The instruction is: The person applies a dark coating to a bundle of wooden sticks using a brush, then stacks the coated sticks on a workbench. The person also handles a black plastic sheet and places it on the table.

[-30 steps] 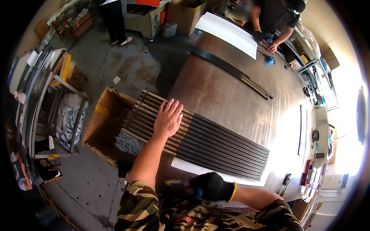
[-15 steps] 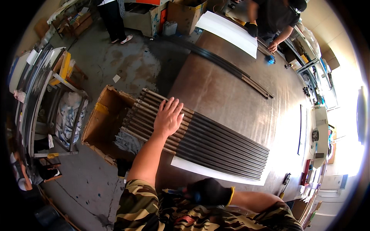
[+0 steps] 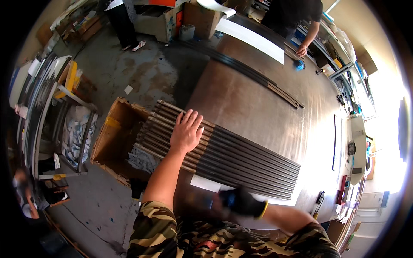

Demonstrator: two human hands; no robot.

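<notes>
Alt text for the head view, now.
A bare left hand lies flat across slim rods on a worktable; the black-gloved right hand, motion-blurred, is nearer the body. An open cardboard box sits by the rods' left ends.

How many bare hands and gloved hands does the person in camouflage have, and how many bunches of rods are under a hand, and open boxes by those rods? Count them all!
Bare: 1, the left hand
Gloved: 1, the right hand
Under a hand: 1 bunch of rods
By those rods: 1 open cardboard box
Total: 4
</notes>
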